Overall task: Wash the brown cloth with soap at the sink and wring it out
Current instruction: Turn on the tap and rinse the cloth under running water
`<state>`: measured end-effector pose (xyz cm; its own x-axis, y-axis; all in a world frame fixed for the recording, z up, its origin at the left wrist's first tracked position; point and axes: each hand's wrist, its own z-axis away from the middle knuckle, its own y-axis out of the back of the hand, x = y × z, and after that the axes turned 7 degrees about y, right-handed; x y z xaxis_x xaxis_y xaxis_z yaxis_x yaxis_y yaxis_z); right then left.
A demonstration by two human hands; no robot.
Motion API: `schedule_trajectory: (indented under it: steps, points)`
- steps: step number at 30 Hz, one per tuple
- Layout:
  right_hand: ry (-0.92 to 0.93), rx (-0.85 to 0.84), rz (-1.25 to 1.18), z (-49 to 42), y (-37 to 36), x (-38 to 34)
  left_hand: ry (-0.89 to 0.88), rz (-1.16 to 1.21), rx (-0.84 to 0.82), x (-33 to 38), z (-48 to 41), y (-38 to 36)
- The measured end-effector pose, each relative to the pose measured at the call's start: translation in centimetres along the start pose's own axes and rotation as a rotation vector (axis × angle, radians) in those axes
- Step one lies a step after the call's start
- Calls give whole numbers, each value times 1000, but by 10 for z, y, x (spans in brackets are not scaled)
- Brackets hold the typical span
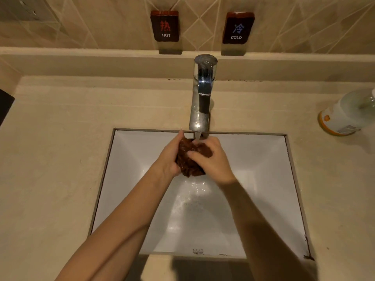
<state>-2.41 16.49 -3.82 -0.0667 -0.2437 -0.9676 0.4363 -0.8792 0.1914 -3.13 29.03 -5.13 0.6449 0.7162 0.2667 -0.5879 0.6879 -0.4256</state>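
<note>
The brown cloth (189, 159) is getting wet under the tap (199, 110), bunched between the left hand (169, 157) and right hand (211, 161), both hands' fingers clamped on it, above the sink (263, 179).

cloth (190, 159): dark brown
sink (253, 179): white
table (50, 159): beige
faucet (200, 98): silver, black strip
wall signs (164, 26): dark red-brown, red and blue characters
bottle (343, 116): white, orange base
</note>
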Motion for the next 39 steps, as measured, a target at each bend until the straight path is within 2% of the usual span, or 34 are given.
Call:
schedule_trajectory:
  steps: [2, 3, 5, 6, 9, 12, 15, 18, 19, 21, 24, 27, 29, 32, 33, 35, 37, 39]
  points:
    - [-38, 86, 119, 4, -21, -1, -82, 62, 85, -7, -7, -7]
    - [-63, 190, 177, 2, -30, 0, -135, 60, 105, -11, -7, -11]
    - [-88, 414, 222, -8, -34, 2, -256, -70, 186, -21, -6, -17]
    - [-82, 475, 204, -15, -32, 4, -319, -146, 230, -25, -5, -19]
    - [-65, 459, 212, -26, -23, 12, -460, -284, 298, -24, 1, -19]
    - [-80, 420, 224, -24, -24, 16, -524, -392, 275, -15, 1, -16]
    - [-90, 292, 328, -7, -31, 18, -517, -346, 244, -7, -1, -14]
    - [0, 231, 443, 11, -41, 7, -419, -207, 191, -5, -4, -11]
    - [1, 249, 442, 10, -42, 3, -357, -144, 162, -7, -2, -13]
    - [-35, 345, 371, 0, -37, 2, -330, -162, 164, -13, 0, -20]
    - [-125, 476, 218, -21, -21, 11, -442, -293, 220, -22, 1, -25]
    - [-163, 445, 181, -26, -14, 22, -502, -321, 235, -26, 2, -24]
    - [-114, 416, 185, -17, -17, 19, -525, -306, 248, -20, 0, -22]
    - [-50, 325, 198, 7, -33, 9, -473, -217, 233, -14, -6, -16]
    - [-44, 333, 231, 11, -37, 6, -437, -179, 221, -16, -6, -15]
    - [-74, 451, 233, 7, -37, 5, -400, -183, 228, -27, -4, -17]
    - [-143, 532, 107, -5, -30, 9, -404, -235, 264, -36, -2, -19]
    - [-167, 522, 25, -15, -24, 17, -429, -245, 280, -39, 0, -18]
